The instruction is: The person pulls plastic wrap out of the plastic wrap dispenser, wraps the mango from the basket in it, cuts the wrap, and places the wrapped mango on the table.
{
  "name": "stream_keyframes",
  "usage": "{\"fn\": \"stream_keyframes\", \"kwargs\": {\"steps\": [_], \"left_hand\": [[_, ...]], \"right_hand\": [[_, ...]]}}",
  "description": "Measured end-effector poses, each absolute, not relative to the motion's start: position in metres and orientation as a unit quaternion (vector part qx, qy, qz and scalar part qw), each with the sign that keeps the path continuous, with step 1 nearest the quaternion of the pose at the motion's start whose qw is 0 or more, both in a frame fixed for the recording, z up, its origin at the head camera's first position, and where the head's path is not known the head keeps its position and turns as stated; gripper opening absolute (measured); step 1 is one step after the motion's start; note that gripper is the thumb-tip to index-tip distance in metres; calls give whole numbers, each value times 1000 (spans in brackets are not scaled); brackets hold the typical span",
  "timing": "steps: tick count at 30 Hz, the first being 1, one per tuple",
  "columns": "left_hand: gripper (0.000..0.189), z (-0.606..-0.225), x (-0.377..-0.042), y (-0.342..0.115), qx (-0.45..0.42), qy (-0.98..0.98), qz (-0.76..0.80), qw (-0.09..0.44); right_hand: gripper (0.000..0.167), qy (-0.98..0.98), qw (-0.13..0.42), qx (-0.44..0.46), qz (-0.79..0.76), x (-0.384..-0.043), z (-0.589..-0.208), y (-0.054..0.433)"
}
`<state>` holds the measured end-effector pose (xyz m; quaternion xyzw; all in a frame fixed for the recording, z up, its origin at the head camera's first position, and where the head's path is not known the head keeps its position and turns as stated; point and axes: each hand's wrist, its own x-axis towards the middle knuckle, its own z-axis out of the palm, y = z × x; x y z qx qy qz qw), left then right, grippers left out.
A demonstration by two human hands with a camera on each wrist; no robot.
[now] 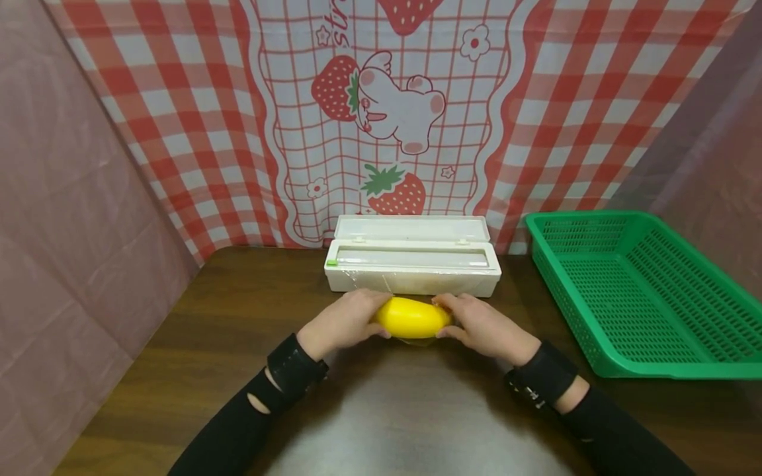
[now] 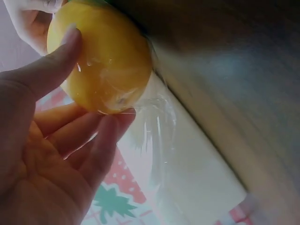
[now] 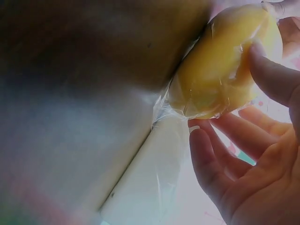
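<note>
A smooth, elongated yellow fruit, mango-like in shape (image 1: 413, 318), lies crosswise between both hands, just before the white cling film dispenser (image 1: 417, 281). My left hand (image 1: 348, 319) grips its left end, thumb on the near side and fingers behind. On the right end, my right hand (image 1: 485, 325) holds it in the same way. Clear cling film (image 2: 159, 122) covers part of the fruit in the left wrist view. Wrinkled film (image 3: 164, 110) bunches at the fruit's edge in the right wrist view. The dispenser's lid (image 1: 412, 228) stands raised.
A green perforated basket (image 1: 571, 311) stands on the right of the brown wooden table (image 1: 196, 370). Behind the dispenser hangs a red-and-white checked cloth (image 1: 196, 132) with strawberry prints. Pink cloth (image 1: 71, 231) borders the left side.
</note>
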<state>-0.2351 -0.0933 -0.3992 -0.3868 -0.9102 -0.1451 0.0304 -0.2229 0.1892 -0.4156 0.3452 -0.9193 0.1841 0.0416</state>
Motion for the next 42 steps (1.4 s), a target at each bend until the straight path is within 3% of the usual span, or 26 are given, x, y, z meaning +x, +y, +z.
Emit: {"fn": "stream_keyframes", "kwargs": {"steps": [6,14,42], "left_hand": [[72,-401,-241,-99,-349,-910,-221,30],[52,-402,-248,-103,-313,-906,-284,24],[53,-409,-251,-104,-309,-913,-265,5]], "right_hand": [[49,-915,44,340,212,-224,-415,191],[41,-914,31,334,229,-227,-413,192],[43,-920,34,321,224,-234,-418,186]]}}
